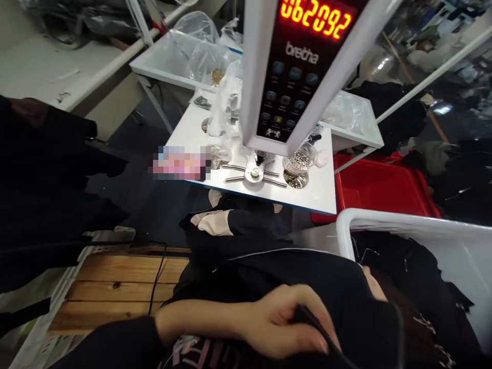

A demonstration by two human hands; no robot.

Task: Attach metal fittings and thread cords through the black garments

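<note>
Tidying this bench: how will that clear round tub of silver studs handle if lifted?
The clear round tub probably feels heavy for its size, being well filled with metal studs. Its thin-looking plastic may crack if dropped. Being round, it could roll if tipped over.

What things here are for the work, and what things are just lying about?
Seem part of the work:
- the bare hand
- the black cloth it grips
- the white Bretha machine with red numbers
- the round clear dish of small silver metal pieces

Just lying about:
- the red plastic crate
- the pale wooden planks
- the clear plastic bags
</note>
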